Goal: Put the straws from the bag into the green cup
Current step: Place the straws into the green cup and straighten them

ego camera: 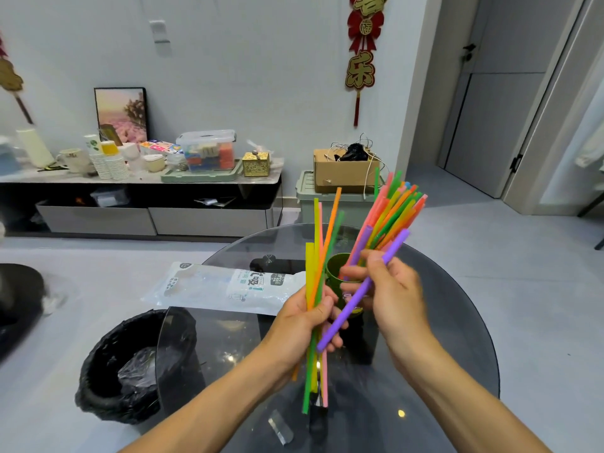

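Observation:
My left hand (302, 325) grips a small upright bunch of coloured straws (318, 243), yellow, orange, green and pink. My right hand (392, 289) pinches a single purple straw (346, 310), slanted, its lower end crossing my left fingers. Behind both hands stands the green cup (335, 273) on the round glass table (457, 322); a fan of many coloured straws (394, 210) leans out of it to the upper right. The clear plastic bag (222, 287) lies flat at the table's left edge, looking emptied.
A black-lined waste bin (130, 364) stands on the floor left of the table. Farther back are a low cabinet (140, 204) loaded with cups and boxes, a green storage bin with a cardboard box (343, 171), and a grey door at right.

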